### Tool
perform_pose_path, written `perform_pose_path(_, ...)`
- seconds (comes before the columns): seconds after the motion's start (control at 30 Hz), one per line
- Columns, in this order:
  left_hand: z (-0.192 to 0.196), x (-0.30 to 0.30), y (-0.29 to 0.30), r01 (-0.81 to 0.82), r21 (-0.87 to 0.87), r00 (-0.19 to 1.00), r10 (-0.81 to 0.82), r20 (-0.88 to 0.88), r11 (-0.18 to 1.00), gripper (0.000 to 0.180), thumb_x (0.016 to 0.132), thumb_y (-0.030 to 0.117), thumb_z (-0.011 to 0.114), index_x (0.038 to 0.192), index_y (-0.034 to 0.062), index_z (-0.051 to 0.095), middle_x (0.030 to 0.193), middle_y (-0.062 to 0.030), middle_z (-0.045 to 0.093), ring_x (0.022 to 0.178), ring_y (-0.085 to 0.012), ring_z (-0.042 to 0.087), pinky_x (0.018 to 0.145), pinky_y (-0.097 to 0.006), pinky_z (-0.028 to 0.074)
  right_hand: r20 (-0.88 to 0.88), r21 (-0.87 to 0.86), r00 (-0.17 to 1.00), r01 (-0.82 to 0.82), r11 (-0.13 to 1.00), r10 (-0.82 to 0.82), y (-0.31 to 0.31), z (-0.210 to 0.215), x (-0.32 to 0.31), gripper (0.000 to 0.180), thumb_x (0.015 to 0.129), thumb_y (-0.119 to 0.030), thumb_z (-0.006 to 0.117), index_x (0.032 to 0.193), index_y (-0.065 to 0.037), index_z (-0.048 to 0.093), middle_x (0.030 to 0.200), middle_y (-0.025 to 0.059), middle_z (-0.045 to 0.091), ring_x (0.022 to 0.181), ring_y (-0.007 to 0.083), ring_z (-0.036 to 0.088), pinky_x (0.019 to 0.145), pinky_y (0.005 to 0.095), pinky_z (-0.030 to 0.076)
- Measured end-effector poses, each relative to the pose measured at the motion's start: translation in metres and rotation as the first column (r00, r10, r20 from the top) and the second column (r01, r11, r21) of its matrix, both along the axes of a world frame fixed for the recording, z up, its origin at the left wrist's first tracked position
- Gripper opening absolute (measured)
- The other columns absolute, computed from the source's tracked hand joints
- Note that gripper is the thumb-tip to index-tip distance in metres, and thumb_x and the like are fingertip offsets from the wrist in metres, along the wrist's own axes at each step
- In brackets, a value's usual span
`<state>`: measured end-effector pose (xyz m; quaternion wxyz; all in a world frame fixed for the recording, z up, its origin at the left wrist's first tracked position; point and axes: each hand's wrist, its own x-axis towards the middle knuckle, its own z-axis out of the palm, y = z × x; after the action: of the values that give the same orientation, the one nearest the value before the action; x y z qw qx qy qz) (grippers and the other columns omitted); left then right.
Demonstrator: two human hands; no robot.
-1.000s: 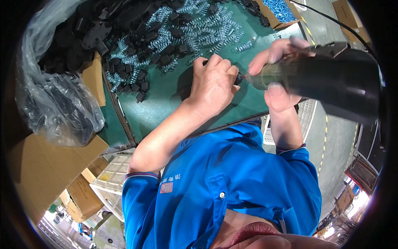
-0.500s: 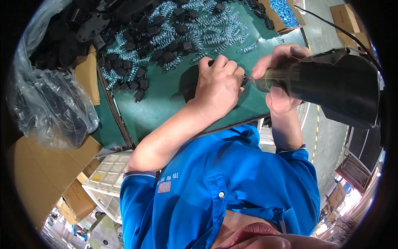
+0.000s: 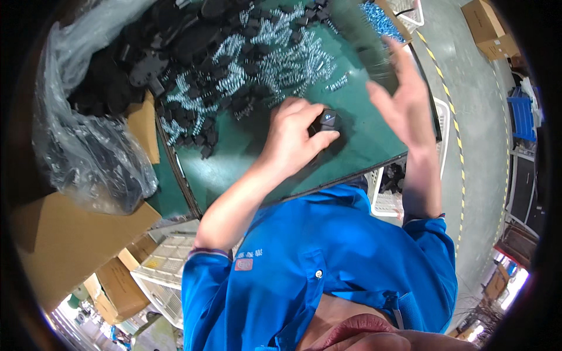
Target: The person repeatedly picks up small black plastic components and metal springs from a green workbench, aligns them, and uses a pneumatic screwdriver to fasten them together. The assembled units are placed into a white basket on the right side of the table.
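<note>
My left hand [image 3: 293, 136] is closed around a small black plastic part [image 3: 329, 120], pinched between thumb and fingers over the green tabletop [image 3: 363, 137]. A small bluish spot shows in the middle of the part's upward face. To the right, my right hand [image 3: 404, 96] is raised over the table's right side, thumb and fingers apart, with nothing in it. Its fingertips are slightly blurred and point at a cardboard box [image 3: 393, 13] holding blue screws [image 3: 377, 22]. Beyond my left hand lies a heap of metal springs [image 3: 295, 61], mixed with small black blocks.
A clear plastic bag [image 3: 96, 158] and larger black plastic parts [image 3: 146, 69] crowd the left side. A cardboard flap [image 3: 76, 240] and white crates [image 3: 167, 263] stand below there. Another white crate [image 3: 386, 202] with black parts sits under the table's near right edge.
My right hand has let go of the dark power screwdriver, which is out of view, and has moved up and right, opening. My left hand has turned, exposing the black part's face.
</note>
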<state>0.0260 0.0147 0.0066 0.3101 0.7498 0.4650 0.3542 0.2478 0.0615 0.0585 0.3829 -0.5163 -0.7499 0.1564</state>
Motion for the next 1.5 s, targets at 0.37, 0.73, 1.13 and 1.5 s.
perform_pose_path(0.37, -0.009, 0.026, -0.024, 0.799, -0.461, 0.139, 0.626, 0.767, 0.387, 0.053, 0.097, 0.047, 0.055, 0.127, 0.0034, 0.056, 0.117, -0.0176, 0.064, 0.11, -0.0316, 0.064, 0.094, -0.047, 0.055, 0.053, 0.158, 0.988, -0.151, 0.976, 0.144, -0.021, -0.016, 0.013, 0.051, 0.086, -0.027, 0.071, 0.129, -0.003, 0.057, 0.124, 0.0166, 0.06, 0.112, 0.0348, 0.06, 0.097, 0.0413, 0.047)
perform_pose_path(0.73, 0.018, 0.061, -0.045, 0.627, -0.654, 0.478, 0.453, 0.752, 0.424, 0.035, 0.094, 0.041, 0.066, 0.102, 0.0069, 0.062, 0.094, -0.0037, 0.067, 0.075, -0.0105, 0.066, 0.055, -0.022, 0.052, -0.729, -0.32, 0.632, -0.654, 0.685, 0.262, -0.057, -0.022, 0.037, 0.052, 0.092, -0.035, 0.063, 0.128, 0.003, 0.06, 0.119, 0.0129, 0.068, 0.112, 0.0216, 0.063, 0.099, 0.0351, 0.047)
perform_pose_path(1.13, 0.01, -0.033, -0.008, 0.151, -0.373, 0.946, -0.025, 0.322, 0.916, 0.032, 0.087, 0.009, 0.07, 0.118, 0.001, 0.066, 0.102, -0.0073, 0.07, 0.098, -0.0144, 0.065, 0.085, -0.028, 0.052, 0.111, -0.411, 0.992, 0.095, 0.907, -0.053, -0.119, -0.01, 0.204, 0.033, 0.095, -0.011, 0.057, 0.125, 0.001, 0.057, 0.112, 0.0117, 0.064, 0.106, 0.0238, 0.059, 0.098, 0.0329, 0.043)
perform_pose_path(1.5, -0.013, -0.049, 0.026, 0.014, 0.382, 0.868, 0.178, -0.464, 0.924, 0.015, 0.073, 0.013, 0.075, 0.079, 0.0076, 0.062, 0.08, -0.0075, 0.056, 0.079, -0.0298, 0.056, 0.068, -0.042, 0.044, 0.828, -0.198, 0.537, 0.548, 0.812, -0.161, -0.099, -0.001, 0.242, 0.042, 0.083, -0.025, 0.073, 0.117, -0.005, 0.06, 0.109, 0.017, 0.065, 0.103, 0.0383, 0.06, 0.087, 0.0475, 0.048)
